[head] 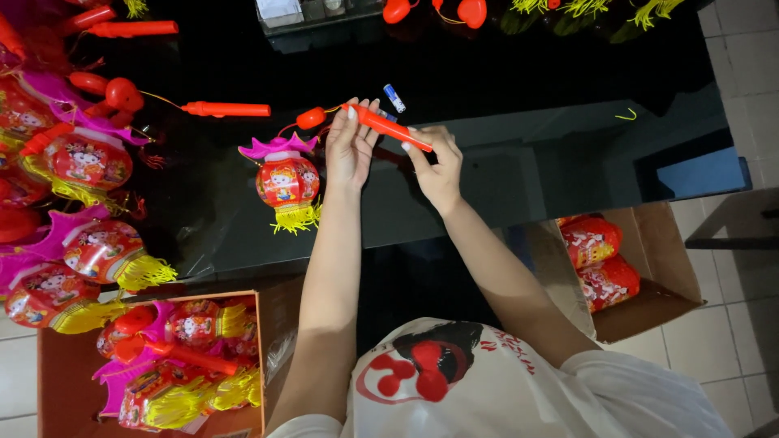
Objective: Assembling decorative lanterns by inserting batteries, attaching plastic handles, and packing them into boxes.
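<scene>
Over a black glass table [503,174], the left hand [350,146] and right hand [438,166] both grasp an orange handle stick [388,128] corded to a red toy lantern [287,182] lying beside them (finished lanterns [89,158] pile at left, small batteries [394,98] remain loose nearby).

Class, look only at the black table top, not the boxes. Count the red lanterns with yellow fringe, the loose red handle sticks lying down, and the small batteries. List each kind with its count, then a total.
Red lanterns with yellow fringe: 6, some cropped
Loose red handle sticks: 3
Small batteries: 2, one partly hidden
Total: 11
</scene>
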